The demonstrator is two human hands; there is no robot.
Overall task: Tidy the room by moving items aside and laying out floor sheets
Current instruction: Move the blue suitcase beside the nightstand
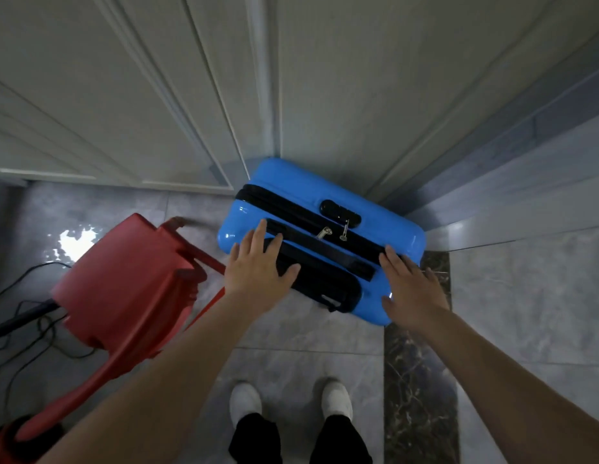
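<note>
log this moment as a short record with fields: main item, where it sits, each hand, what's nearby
main item: blue suitcase, upright, top end up, black zip closed
place: tiled floor, in the corner by the white panelled door
left hand: open, flat on the black handle
right hand: open, fingers straight, on the suitcase's right end
nearby: red plastic chair to the left, black cables on the floor

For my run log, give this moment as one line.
left hand: open, on blue suitcase | right hand: open, on suitcase | red plastic chair: left
</note>
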